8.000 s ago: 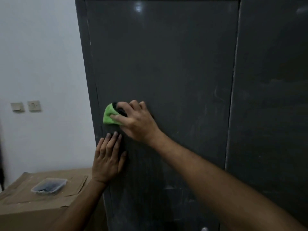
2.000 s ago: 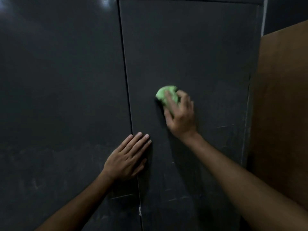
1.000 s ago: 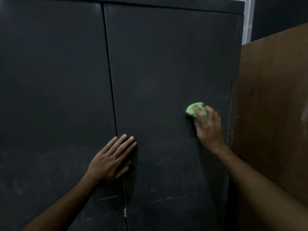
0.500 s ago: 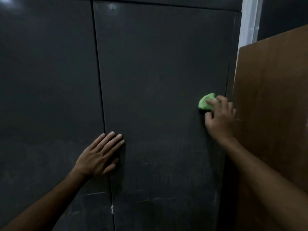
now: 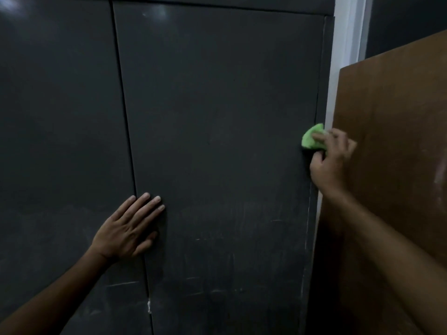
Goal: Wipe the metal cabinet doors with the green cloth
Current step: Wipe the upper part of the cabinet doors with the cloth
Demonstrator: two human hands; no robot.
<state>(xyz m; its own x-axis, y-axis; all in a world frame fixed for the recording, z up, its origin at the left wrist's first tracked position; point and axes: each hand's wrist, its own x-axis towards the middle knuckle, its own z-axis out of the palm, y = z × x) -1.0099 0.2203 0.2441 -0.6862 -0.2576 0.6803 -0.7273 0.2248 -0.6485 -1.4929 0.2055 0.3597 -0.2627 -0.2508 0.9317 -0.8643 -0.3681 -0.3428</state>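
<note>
two hands: right hand (image 5: 330, 160) pinches green cloth (image 5: 312, 139) at door's right edge; left hand (image 5: 125, 228) flat, spread.

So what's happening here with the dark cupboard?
A person is wiping a dark metal cabinet. The right hand grips a bunched green cloth against the far right edge of the right door, beside a brown board leaning next to the cabinet. The left hand lies flat, fingers straight, across the seam between the left door and the right one. Pale scuffs show lower down.
</note>
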